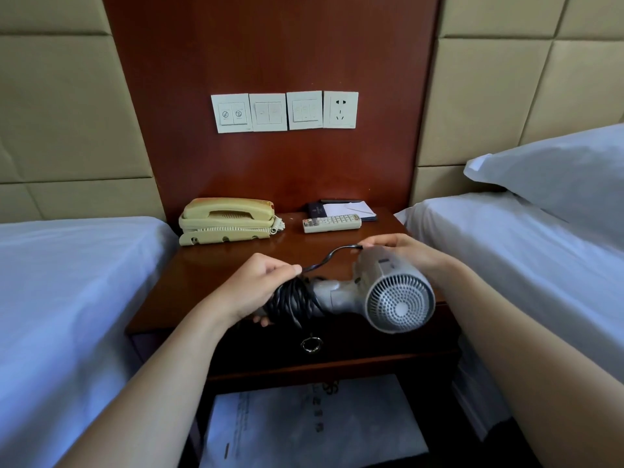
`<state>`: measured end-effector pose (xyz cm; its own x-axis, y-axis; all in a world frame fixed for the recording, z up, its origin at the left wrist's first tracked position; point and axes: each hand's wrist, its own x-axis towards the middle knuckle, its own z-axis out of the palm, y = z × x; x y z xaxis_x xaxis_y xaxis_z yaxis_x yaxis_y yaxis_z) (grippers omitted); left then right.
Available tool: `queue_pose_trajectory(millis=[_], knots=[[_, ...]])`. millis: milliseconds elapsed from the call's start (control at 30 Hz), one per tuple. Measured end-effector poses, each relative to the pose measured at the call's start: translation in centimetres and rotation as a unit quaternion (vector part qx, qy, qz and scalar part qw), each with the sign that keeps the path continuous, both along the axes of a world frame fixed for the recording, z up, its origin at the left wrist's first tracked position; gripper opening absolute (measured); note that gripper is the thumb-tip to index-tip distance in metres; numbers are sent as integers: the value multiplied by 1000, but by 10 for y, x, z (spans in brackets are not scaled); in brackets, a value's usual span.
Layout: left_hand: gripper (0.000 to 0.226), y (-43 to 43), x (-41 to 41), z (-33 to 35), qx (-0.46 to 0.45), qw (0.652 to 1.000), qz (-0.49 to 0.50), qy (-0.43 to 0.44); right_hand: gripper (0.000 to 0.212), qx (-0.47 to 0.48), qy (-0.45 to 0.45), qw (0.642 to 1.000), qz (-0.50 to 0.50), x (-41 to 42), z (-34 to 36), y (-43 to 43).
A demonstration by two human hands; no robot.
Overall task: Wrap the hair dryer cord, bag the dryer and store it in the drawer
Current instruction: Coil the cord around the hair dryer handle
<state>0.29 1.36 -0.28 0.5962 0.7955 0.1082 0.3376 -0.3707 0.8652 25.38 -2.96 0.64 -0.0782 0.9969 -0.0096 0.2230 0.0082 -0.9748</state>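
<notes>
From my end, the silver hair dryer (381, 285) is held just above the front edge of the nightstand (216, 265), its rear grille facing me. My left hand (256, 288) is curled round the handle where the black cord (293, 298) is wound in coils, thumb and forefinger nipping the loose strand. My right hand (405, 251), behind the barrel, pinches the cord's far end. The drawer (354, 346) sits closed below. A telephone (226, 219) and a remote (332, 223) lie at the back.

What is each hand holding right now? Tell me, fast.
Left hand: closed round the hair dryer's handle and the wrapped cord.
Right hand: pinching the cord's free end.
</notes>
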Motion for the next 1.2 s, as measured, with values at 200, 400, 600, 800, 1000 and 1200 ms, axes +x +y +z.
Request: queue_pose_trajectory(millis=[200, 400, 600, 800, 1000, 1200], knots=[[40, 0, 5, 4, -125, 971, 71, -193, 14, -18, -120, 992, 20, -16, -20, 6], [35, 9, 2, 8, -143, 936, 186, -262, 23, 41, -343, 936, 69, -49, -16, 7], [28, 14, 7, 7, -143, 901, 302, -278, 20, 114, -415, 898, 91, -80, 13, -8], [34, 18, 10, 3, -34, 925, 344, -161, 16, 147, -434, 884, 95, -92, 30, -20], [33, 3, 24, 4, 81, 953, 288, -36, 11, 255, -452, 854, 38, -107, 33, -20], [62, -16, 34, 12, 67, 977, 197, -45, 10, 293, -434, 852, -4, -97, 43, -23]])
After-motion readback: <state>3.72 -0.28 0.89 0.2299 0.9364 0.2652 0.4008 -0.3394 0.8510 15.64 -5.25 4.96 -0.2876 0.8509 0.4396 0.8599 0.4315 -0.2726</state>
